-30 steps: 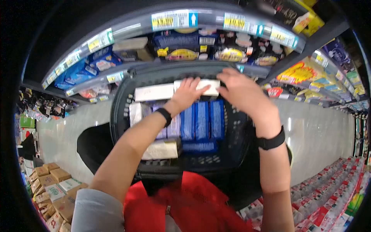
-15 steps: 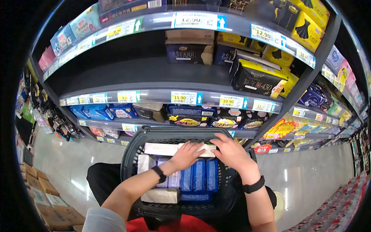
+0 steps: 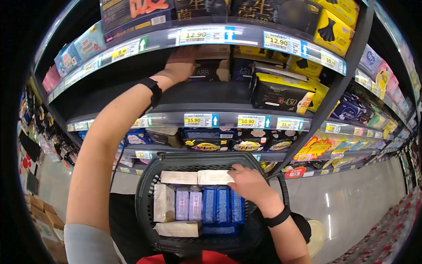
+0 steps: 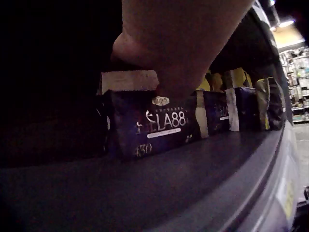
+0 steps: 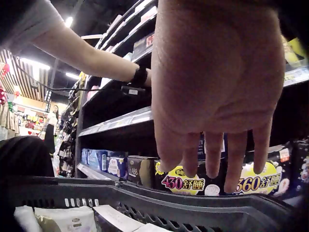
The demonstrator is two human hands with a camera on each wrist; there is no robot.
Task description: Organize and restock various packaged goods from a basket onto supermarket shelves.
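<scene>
In the head view my left hand (image 3: 181, 66) reaches into the middle shelf, at a dark package (image 3: 211, 69) marked A88. The left wrist view has the hand (image 4: 169, 63) over the top of that package (image 4: 149, 121), its fingers hidden behind it. My right hand (image 3: 250, 184) is at the basket's upper right, fingertips by a white-topped package (image 3: 215, 177); in the right wrist view the hand (image 5: 217, 92) hangs with straight fingers. The dark basket (image 3: 147, 237) also holds blue packs (image 3: 223, 207), lilac packs (image 3: 182, 205) and cream packs (image 3: 164, 203).
A black and yellow package (image 3: 281, 93) stands on the same shelf, right of the left hand. The shelf edge (image 3: 228, 119) with price tags runs above the basket. More packs (image 3: 206, 140) fill the lower shelf. In the right wrist view a person (image 5: 51, 126) stands far left.
My left hand has left the white-topped packages in the basket and moved up and left into the shelf. The right hand stays by the basket's far edge. The head view has tilted up.
</scene>
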